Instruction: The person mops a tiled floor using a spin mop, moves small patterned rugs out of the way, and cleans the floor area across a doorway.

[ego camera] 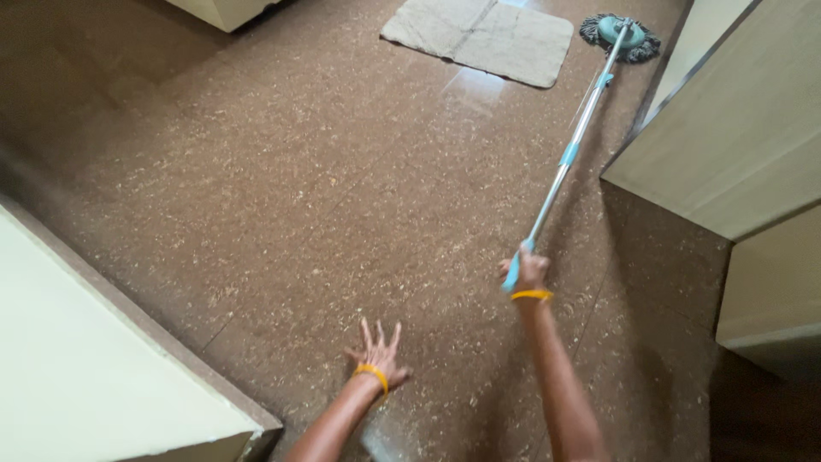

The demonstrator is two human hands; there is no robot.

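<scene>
On the brown speckled floor (pixel 282 197), well out toward its far edge, the round teal mop head (pixel 622 36) with its dark fringe lies flat, tucked close to the corner of a pale wooden cabinet (pixel 727 145) that stands along the right side. Just beside the mop head, to its left, a beige rectangular floor mat (pixel 479 36) lies spread near the floor's far edge, a fold line running down its middle; the two are near each other but apart. A wet, shiny patch shows on the floor just below the mat.

The long mop handle (pixel 573 145), silver with light blue joints, slants back from the head toward the person. The right hand (pixel 528 272) is clamped around the handle's blue lower end, fingers wrapped tight, arm stretched straight out. A yellow bangle (pixel 532 295) sits on that wrist.

The left hand (pixel 379 349) holds nothing: its fingers are spread wide apart, palm facing down over the bare floor, well apart from the mop handle. A second yellow bangle (pixel 373 373) circles that wrist.

Along the left edge of the floor runs a cream-coloured slab (pixel 94 368) with a dark brown rim, its corner ending near the left forearm. Another pale furniture corner (pixel 224 10) shows at the far left edge. No packages, labels or signs can be made out anywhere.
</scene>
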